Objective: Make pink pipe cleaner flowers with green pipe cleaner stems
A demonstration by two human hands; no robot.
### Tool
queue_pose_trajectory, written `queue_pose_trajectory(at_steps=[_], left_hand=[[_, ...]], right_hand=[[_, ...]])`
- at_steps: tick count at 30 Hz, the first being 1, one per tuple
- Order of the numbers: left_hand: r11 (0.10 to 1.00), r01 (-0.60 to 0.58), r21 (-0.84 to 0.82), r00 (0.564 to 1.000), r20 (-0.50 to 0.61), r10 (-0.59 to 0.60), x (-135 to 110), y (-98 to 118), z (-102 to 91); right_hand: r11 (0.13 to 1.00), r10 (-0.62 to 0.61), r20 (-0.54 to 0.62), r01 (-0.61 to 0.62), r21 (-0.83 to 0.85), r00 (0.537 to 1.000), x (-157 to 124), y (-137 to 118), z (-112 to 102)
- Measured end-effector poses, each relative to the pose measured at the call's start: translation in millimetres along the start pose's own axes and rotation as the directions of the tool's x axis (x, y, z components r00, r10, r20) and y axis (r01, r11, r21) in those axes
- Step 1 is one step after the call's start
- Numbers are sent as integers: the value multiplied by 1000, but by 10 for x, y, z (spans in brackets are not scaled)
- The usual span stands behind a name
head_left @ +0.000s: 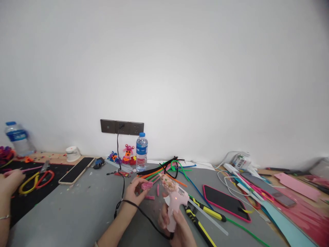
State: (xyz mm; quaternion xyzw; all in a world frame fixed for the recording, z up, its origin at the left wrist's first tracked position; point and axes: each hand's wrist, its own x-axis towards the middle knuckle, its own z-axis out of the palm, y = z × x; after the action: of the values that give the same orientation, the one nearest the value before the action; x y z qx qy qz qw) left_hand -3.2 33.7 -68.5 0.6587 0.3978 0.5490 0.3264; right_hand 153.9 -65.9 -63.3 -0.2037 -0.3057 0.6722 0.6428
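My right hand (177, 223) is wrapped around the handle of a pale pink hot glue gun (175, 202), with a small orange light lit on its body. Its nozzle end, crusted with mottled residue, points up and left, and a clear glue stick (210, 218) juts from the back. Between the thumb and fingers of my left hand (135, 193) is a pink pipe cleaner piece (147, 185), just left of the nozzle. Short pink pieces (149, 197) lie on the grey mat (84, 212) between my hands. The gun's black cord (146, 216) passes over my left wrist.
Pipe cleaners (154, 171), a water bottle (142, 152) and small fuzzy figures (128, 153) stand toward the wall. Yellow-black pliers (197, 224) and a pink-cased phone (226, 202) lie right. At left are another person's hand (10, 183), scissors (37, 180) and a phone (77, 170).
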Motion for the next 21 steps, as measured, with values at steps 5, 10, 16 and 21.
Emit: queue_pose_trajectory(at_steps=[5,10,16,21], left_hand=[[998,-30,-47,995,-92,25,-10,-36,32],[998,-20,-54,997,-79,16,-15,-58,36],[1000,18,-24,994,-108,-21,-28,-5,63],[999,-36,-2,997,-73,35,-12,11,39]], right_hand=[[987,-46,-81,33,-156,996,-4,139,-153],[944,-64,-137,16,-330,988,-68,160,-120],[882,-144,-298,-15,-471,944,-115,206,-48],[828,-191,-375,-56,-557,907,-131,338,-82]])
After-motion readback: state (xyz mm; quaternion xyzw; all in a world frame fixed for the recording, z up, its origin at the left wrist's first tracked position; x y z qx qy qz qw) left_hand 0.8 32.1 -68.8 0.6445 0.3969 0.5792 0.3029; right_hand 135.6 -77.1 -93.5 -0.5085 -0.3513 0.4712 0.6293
